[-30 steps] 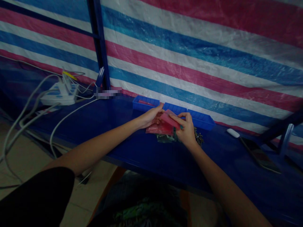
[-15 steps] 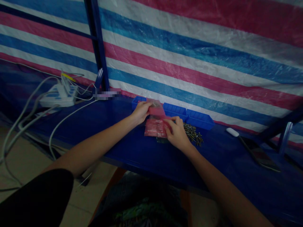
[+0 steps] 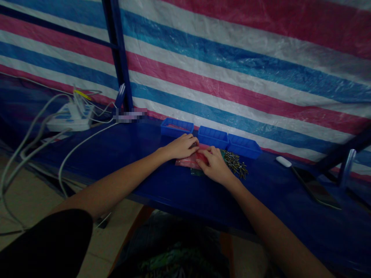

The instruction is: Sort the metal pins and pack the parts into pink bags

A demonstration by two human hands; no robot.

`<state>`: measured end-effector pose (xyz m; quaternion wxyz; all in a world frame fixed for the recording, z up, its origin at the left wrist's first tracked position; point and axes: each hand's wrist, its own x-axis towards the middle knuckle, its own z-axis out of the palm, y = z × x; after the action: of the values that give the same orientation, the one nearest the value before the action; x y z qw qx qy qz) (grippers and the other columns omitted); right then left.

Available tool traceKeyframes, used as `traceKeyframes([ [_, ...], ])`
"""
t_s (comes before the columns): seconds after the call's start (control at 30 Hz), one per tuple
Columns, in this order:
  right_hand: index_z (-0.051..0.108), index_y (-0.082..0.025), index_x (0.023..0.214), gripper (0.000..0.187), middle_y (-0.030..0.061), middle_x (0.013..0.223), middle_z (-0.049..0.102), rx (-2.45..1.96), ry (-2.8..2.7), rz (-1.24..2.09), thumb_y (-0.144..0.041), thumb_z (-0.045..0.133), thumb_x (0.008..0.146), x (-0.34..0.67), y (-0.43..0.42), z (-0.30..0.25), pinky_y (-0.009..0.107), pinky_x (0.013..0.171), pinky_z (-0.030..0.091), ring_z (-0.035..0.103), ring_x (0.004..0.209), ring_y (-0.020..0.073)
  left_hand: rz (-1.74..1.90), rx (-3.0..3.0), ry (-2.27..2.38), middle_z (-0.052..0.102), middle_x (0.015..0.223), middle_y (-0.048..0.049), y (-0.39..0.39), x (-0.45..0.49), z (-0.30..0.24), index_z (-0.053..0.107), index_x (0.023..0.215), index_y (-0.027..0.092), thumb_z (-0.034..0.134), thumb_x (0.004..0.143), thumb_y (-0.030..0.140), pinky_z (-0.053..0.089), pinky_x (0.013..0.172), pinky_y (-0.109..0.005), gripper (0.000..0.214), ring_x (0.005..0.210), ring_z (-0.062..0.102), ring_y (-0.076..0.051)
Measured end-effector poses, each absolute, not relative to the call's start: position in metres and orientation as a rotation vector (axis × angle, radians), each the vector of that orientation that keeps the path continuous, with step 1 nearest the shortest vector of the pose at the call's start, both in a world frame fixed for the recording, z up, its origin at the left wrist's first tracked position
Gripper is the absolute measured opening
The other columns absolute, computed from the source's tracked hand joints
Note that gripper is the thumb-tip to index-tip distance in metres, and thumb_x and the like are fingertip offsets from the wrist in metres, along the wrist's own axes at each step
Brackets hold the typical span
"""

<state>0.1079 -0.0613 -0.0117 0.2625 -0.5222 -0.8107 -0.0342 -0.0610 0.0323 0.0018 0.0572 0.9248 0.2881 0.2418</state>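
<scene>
Head view shows a stack of thin pink plastic bags (image 3: pixel 189 161) lying flat on the blue table (image 3: pixel 162 185), glossy and slightly crinkled, its near edge straight, with a darker greenish piece peeking out beneath at 6 o'clock. Both hands press down on the stack. Left hand (image 3: pixel 182 146) lies palm down on the stack's far left part, fingers together and flat, gripping nothing. Right hand (image 3: pixel 213 166) rests on the stack's right part, fingers stretched toward 10 o'clock, fingertips close to those of the left; whether it pinches a bag edge I cannot tell.

At 3 o'clock of the stack, just beside the right hand, lies a loose heap of small dark metal screws (image 3: pixel 236 164), thin and shiny. At 12 o'clock stand three shallow blue plastic trays (image 3: pixel 213 136) in a row, rectangular, with ribbed walls, against the striped tarp (image 3: pixel 232 69), a woven sheet in pink, white and blue bands. A dark blue metal post (image 3: pixel 117 54) rises at 10 o'clock. Far off at 9 o'clock sits a white power strip (image 3: pixel 69 117) with pale cables looping off the table edge. Well apart at 3 o'clock lie a small white oblong object (image 3: pixel 283 161) and a dark flat phone (image 3: pixel 315 189).
</scene>
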Motion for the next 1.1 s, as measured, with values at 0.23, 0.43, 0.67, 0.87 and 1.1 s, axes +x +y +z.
traceKeyframes([
  [0.23, 0.058, -0.021, 0.118, 0.038, 0.0118, 0.106, 0.050, -1.499, -2.221, -0.110, -0.037, 0.054, 0.084, 0.106, -0.065, -0.008, 0.043, 0.085, 0.042, 0.046, 0.099, 0.0266, 0.636, 2.725, 0.715, 0.060, 0.091, -0.0056, 0.045, -0.071, 0.007, 0.058, 0.085, 0.016, 0.055, 0.080, 0.025, 0.043, 0.080, -0.029, 0.012, 0.088, 0.055, -0.016],
  [0.43, 0.058, -0.022, 0.117, 0.037, 0.0116, 0.107, 0.051, -1.510, -2.187, -0.137, -0.038, 0.052, 0.084, 0.105, -0.065, -0.008, 0.045, 0.084, 0.042, 0.045, 0.101, 0.0279, 0.785, 2.796, 0.791, 0.054, 0.110, -0.0097, 0.039, -0.067, 0.005, 0.057, 0.073, 0.016, 0.057, 0.080, 0.022, 0.037, 0.095, -0.038, 0.009, 0.109, 0.048, -0.023],
  [0.67, 0.059, -0.016, 0.115, 0.042, 0.0130, 0.101, 0.055, -1.561, -1.950, -0.250, -0.043, 0.048, 0.086, 0.111, -0.061, -0.003, 0.044, 0.083, 0.041, 0.047, 0.098, 0.0290, 1.295, 2.417, 0.970, 0.057, 0.077, -0.0021, 0.032, -0.062, 0.017, 0.050, 0.094, 0.016, 0.044, 0.087, 0.016, 0.043, 0.068, -0.030, 0.009, 0.071, 0.055, -0.015],
  [0.87, 0.068, -0.017, 0.091, 0.035, 0.0099, 0.087, 0.061, -1.506, -1.958, -0.166, -0.041, 0.043, 0.089, 0.107, -0.062, 0.000, 0.041, 0.085, 0.039, 0.050, 0.087, 0.0243, 1.401, 2.290, 0.841, 0.063, 0.091, -0.0053, 0.020, -0.053, 0.015, 0.053, 0.105, 0.015, 0.041, 0.088, 0.015, 0.044, 0.078, -0.030, 0.021, 0.084, 0.058, -0.015],
  [1.1, 0.066, -0.018, 0.074, 0.059, 0.0040, 0.068, 0.063, -1.246, -1.513, 0.620, -0.061, 0.028, 0.089, 0.107, -0.055, 0.000, 0.031, 0.066, 0.045, 0.057, 0.068, 0.0172, 1.062, 2.456, 0.422, 0.064, 0.094, -0.0062, -0.008, -0.045, 0.021, 0.061, 0.095, 0.017, 0.052, 0.085, 0.025, 0.045, 0.081, -0.031, 0.015, 0.088, 0.058, -0.016],
])
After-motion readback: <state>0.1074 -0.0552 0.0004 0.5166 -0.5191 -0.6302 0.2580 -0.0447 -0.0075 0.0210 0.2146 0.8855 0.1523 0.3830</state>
